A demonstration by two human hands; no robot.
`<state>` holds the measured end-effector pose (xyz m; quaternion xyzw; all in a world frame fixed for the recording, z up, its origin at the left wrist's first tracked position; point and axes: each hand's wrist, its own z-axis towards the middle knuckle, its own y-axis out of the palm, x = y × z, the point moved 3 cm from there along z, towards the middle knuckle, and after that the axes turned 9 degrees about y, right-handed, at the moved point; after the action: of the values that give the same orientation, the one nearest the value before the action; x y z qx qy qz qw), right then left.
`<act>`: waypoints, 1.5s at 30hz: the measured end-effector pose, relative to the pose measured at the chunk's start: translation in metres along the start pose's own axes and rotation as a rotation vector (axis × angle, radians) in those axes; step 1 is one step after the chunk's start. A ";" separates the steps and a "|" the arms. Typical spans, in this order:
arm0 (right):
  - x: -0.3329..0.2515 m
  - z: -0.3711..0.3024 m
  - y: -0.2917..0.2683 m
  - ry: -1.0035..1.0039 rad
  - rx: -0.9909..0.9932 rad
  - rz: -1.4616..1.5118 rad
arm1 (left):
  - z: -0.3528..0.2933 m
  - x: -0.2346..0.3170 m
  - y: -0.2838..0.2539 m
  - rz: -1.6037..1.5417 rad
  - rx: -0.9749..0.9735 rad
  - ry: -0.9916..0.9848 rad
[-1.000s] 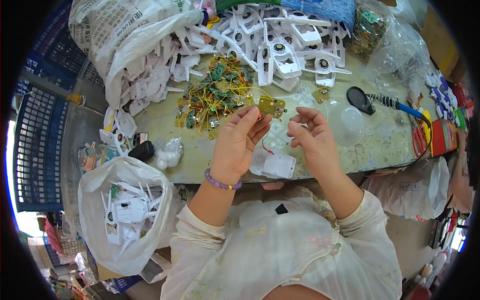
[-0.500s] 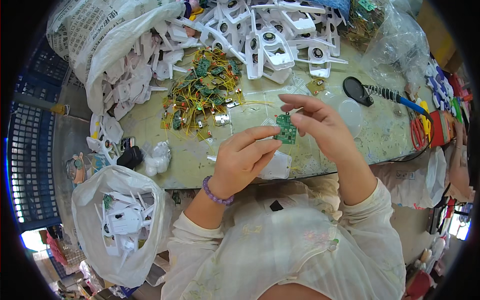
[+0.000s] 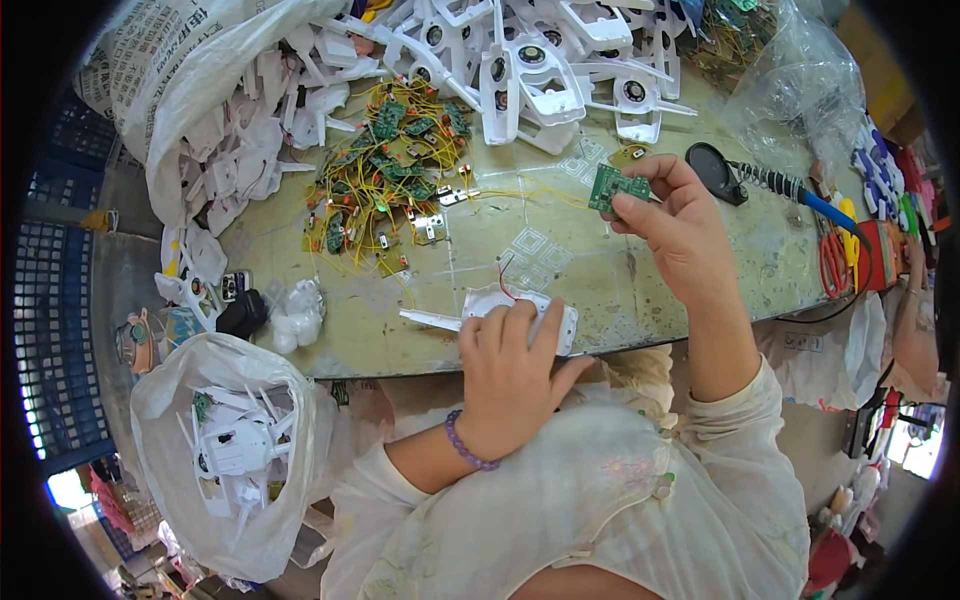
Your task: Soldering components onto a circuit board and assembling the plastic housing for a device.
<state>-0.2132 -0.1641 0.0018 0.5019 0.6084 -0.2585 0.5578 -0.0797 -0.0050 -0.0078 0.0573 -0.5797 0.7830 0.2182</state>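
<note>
My right hand (image 3: 680, 215) pinches a small green circuit board (image 3: 607, 188) between thumb and fingers, raised above the table. A thin yellow wire trails left from beside the board. Near the table's front edge my left hand (image 3: 512, 365) rests on a white plastic shell (image 3: 484, 300), its fingers spread over it and its thumb out to the side. The shell has a long pointed arm to the left and a thin red wire standing up from it. My left fingers hide part of the shell.
A tangle of circuit boards with yellow wires (image 3: 395, 165) lies left of centre. White plastic shells (image 3: 530, 85) are heaped at the back. At the right stand a soldering iron (image 3: 830, 210) and red-handled scissors (image 3: 831, 265). A white sack (image 3: 150, 400) holds more white parts at lower left.
My left hand has let go of the circuit board and come down onto the white shell. My right hand now has the board and has moved up and right with it.
</note>
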 end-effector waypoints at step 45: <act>0.054 -0.011 0.005 0.051 -0.171 -0.317 | 0.008 -0.064 -0.045 -0.062 -0.358 0.145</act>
<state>-0.2062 -0.1354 -0.0447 0.3570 0.7136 -0.2777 0.5350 -0.0055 -0.0200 0.0125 -0.0210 -0.6905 0.6622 0.2903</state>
